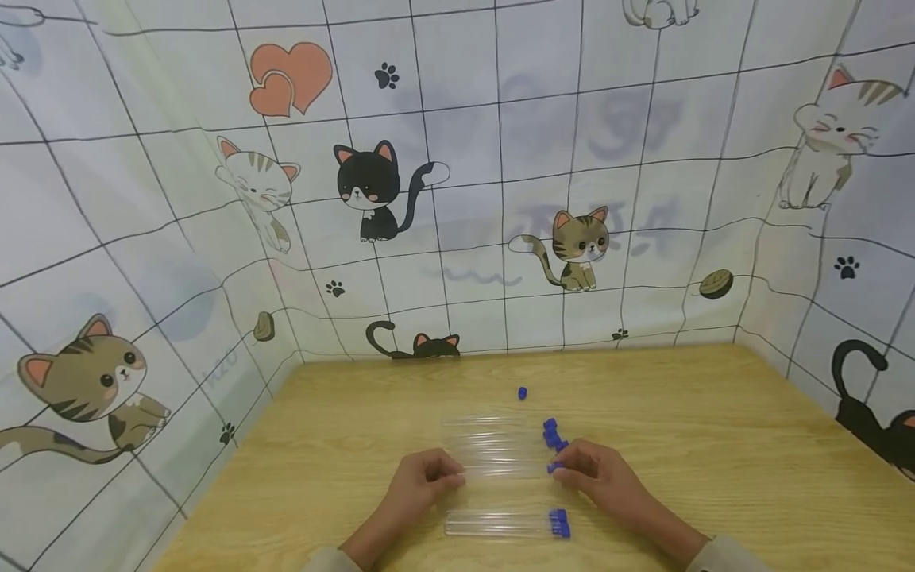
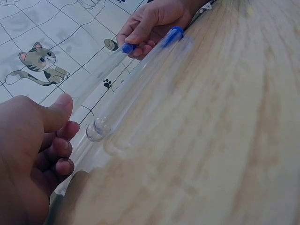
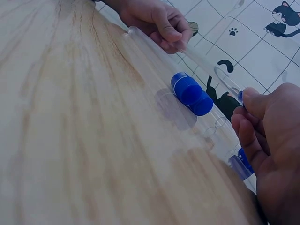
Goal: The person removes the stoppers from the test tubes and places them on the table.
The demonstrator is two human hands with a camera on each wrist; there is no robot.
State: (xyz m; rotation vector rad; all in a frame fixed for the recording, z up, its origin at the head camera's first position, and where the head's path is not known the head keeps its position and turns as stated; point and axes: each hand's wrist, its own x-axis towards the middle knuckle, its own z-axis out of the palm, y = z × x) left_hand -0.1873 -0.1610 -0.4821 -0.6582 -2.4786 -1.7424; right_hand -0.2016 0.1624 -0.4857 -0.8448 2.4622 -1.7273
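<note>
A clear test tube (image 2: 99,77) is held level above the table between both hands. My left hand (image 1: 422,486) pinches its rounded end between thumb and fingers. At the other end, my right hand (image 1: 604,477) pinches a blue cap (image 2: 127,48); how far the cap sits on the tube cannot be told. Nearer to me, a pair of tubes (image 1: 496,524) with blue caps (image 1: 560,523) lie side by side on the table. Beyond the hands lie several uncapped tubes (image 1: 493,439), with loose blue caps (image 1: 551,433) clustered to their right.
A single blue cap (image 1: 523,393) stands farther back on the wooden table (image 1: 343,413). A cat-patterned cloth (image 1: 472,262) hangs behind the table and along both sides.
</note>
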